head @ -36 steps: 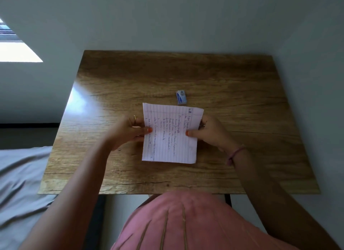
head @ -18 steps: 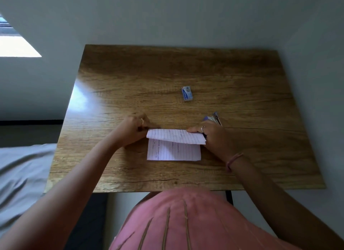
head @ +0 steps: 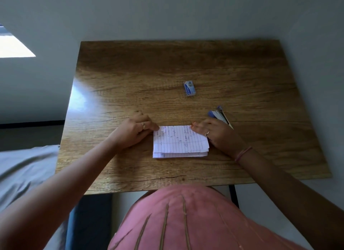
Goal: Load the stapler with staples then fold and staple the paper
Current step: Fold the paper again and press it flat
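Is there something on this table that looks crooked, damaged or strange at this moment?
Only a small thing: the folded paper is not lined up, its lower layers sticking out below the top flap along the near edge. The stapler and the staple box lie at slight angles on the table, undamaged.

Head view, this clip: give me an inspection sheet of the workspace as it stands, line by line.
Surface: wooden table, glossy, glare patch at its left edge.
Job's things: lined paper folded over, lying flat near the front edge, handwriting on top; blue stapler on the table beyond the right hand, partly hidden by it; small staple box further back, apart from both.
Clutter: nothing seen.
Hands: left hand presses the paper's far-left corner with its fingers; right hand presses the far-right corner; neither grips anything.
Cables: nothing seen.
Surroundings: plain grey wall behind, grey fabric at lower left, bright window patch at upper left.
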Available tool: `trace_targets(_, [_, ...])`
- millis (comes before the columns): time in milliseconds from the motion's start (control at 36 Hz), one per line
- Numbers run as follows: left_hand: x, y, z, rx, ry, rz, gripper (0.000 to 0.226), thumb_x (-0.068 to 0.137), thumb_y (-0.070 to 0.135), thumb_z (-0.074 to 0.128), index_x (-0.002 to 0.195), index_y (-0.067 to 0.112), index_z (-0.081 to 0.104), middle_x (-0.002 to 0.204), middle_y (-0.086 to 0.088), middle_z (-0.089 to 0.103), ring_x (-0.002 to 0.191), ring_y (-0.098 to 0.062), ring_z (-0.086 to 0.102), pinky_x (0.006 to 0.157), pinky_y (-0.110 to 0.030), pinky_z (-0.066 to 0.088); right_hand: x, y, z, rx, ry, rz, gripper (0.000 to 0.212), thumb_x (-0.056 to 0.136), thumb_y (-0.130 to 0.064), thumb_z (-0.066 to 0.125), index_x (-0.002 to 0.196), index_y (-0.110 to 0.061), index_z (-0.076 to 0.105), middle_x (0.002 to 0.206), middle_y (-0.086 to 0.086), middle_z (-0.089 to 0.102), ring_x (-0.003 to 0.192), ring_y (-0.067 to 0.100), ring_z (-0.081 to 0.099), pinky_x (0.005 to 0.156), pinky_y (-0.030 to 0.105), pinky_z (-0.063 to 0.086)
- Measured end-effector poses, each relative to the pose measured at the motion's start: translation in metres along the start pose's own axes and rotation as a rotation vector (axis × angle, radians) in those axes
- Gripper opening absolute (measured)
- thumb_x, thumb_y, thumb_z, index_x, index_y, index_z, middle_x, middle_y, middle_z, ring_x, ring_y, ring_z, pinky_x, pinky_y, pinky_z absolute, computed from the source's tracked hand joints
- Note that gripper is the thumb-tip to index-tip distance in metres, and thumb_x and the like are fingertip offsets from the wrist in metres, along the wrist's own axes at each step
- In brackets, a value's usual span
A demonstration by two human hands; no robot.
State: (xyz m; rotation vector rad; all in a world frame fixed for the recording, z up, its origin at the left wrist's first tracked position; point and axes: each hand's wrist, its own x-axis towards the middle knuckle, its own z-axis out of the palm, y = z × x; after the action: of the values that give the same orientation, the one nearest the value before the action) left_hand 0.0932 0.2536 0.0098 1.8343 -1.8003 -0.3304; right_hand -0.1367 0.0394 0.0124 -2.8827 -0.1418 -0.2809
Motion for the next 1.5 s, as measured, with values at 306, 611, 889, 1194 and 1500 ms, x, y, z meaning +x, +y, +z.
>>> trace_targets(306, [-0.005, 0.001, 0.001, 0.026, -0.037, 0.046, 0.028, 0.094, 0.017, 0.052, 0.099, 0.002, 0.074, 0.098, -0.012, 0.071, 0.087, -0.029, 0.067, 0.084, -0.03, 0.049, -0.009, -0.006, 0.008, -0.203, 0.019, -0.065, 0.039, 0.082, 0.003, 0.068, 0.121, 0.001, 0.063, 0.12, 0.016, 0.066, 0.105, 0.029, 0.066, 0.083, 0.042, 0.056])
trace_targets(611, [-0.007, 0.002, 0.008, -0.128, 0.026, -0.108, 0.022, 0.087, 0.024, 0.06, 0.094, 0.009, 0.075, 0.104, -0.004, 0.067, 0.094, -0.024, 0.064, 0.084, -0.038, 0.052, -0.013, -0.014, 0.002, -0.287, -0.047, -0.063, 0.047, 0.077, 0.005, 0.073, 0.122, 0.001, 0.062, 0.125, 0.017, 0.063, 0.113, 0.027, 0.063, 0.1, 0.034, 0.043])
trace_targets(889, [-0.007, 0.001, 0.01, -0.125, -0.015, -0.158, 0.021, 0.08, 0.028, 0.068, 0.093, 0.013, 0.075, 0.095, -0.006, 0.064, 0.089, -0.026, 0.06, 0.081, -0.037, 0.049, -0.012, -0.021, -0.006, -0.144, -0.128, 0.05, 0.049, 0.078, 0.004, 0.072, 0.126, 0.003, 0.058, 0.129, 0.019, 0.059, 0.118, 0.032, 0.059, 0.1, 0.04, 0.046])
trace_targets(1194, [-0.008, 0.006, 0.012, -0.078, -0.002, -0.156, 0.026, 0.083, 0.031, 0.06, 0.091, 0.011, 0.074, 0.094, -0.007, 0.064, 0.086, -0.029, 0.059, 0.076, -0.041, 0.051, -0.009, -0.045, -0.007, -0.002, -0.302, 0.336, 0.098, 0.08, -0.078, 0.032, 0.147, -0.006, 0.029, 0.159, 0.007, 0.018, 0.146, 0.02, 0.013, 0.118, 0.039, 0.003])
trace_targets(1500, [-0.009, 0.006, 0.016, -0.085, 0.09, -0.199, 0.014, 0.083, 0.017, 0.066, 0.089, 0.006, 0.072, 0.095, -0.008, 0.06, 0.091, -0.023, 0.058, 0.082, -0.034, 0.049, 0.004, -0.053, 0.004, -0.198, -0.069, 0.149, 0.052, 0.091, -0.036, 0.059, 0.138, -0.015, 0.051, 0.144, 0.01, 0.048, 0.135, 0.025, 0.042, 0.111, 0.058, 0.026])
